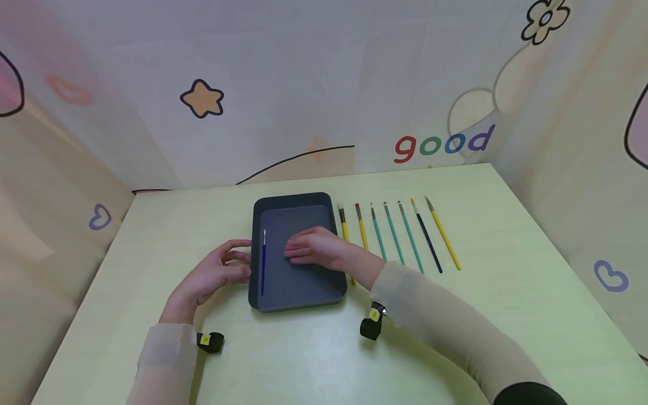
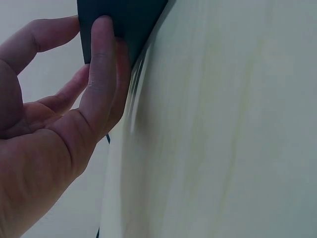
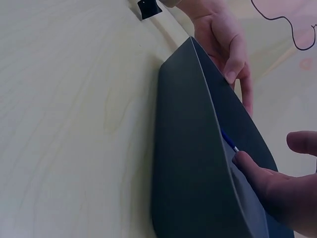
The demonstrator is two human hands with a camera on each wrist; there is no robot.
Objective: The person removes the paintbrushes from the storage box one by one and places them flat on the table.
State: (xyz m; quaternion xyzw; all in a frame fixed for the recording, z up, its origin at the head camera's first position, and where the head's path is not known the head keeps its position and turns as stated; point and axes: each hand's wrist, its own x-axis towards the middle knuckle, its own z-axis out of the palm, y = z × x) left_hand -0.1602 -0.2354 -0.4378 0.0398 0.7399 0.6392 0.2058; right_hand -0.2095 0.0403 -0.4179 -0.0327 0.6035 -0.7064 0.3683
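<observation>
A dark grey tray (image 1: 293, 198) sits in the middle of the pale green table. A thin blue brush (image 1: 262, 264) lies inside it along the left wall. My right hand (image 1: 309, 248) lies flat on the tray floor, fingers straight and pointing left, a short way from the brush. My left hand (image 1: 230, 261) rests on the table with its fingertips against the tray's outer left wall. The left wrist view shows those fingers (image 2: 101, 59) pressed on the tray (image 2: 129, 20). From the right wrist, the tray (image 3: 188, 163), the brush tip (image 3: 228, 141) and my right hand (image 3: 277, 188) show.
Several brushes (image 1: 400, 236), yellow, teal and one navy, lie side by side just right of the tray. Printed fabric walls close in the table (image 1: 304, 360) at the back and both sides. Small black wrist cameras (image 1: 372, 325) sit near the forearms.
</observation>
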